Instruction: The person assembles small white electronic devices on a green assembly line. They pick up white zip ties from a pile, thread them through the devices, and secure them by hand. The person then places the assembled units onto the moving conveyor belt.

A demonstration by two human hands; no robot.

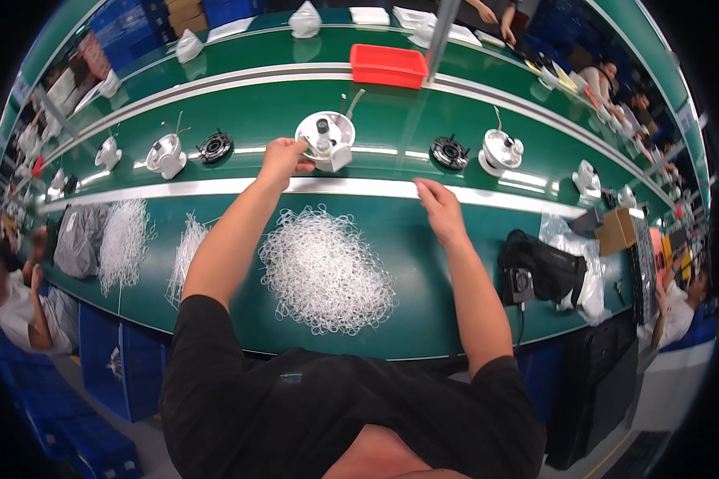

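My left hand (283,162) has its fingers closed on the left edge of a white round housing (339,128), which stands on the green bench and has a dark round part inside and thin wires rising from its back. My right hand (440,207) hovers over the pale rail to the right of that housing, its fingers stretched forward and nothing visible in them. Between my forearms a big heap of white looped ties (327,271) lies on the near bench surface.
Black ring-shaped parts (450,152) and another white housing (502,152) stand to the right on the bench. A red bin (389,65) sits farther back by a metal post. Left are bundled white ties (125,243) and a grey bag (81,239); right, a black pouch (542,267).
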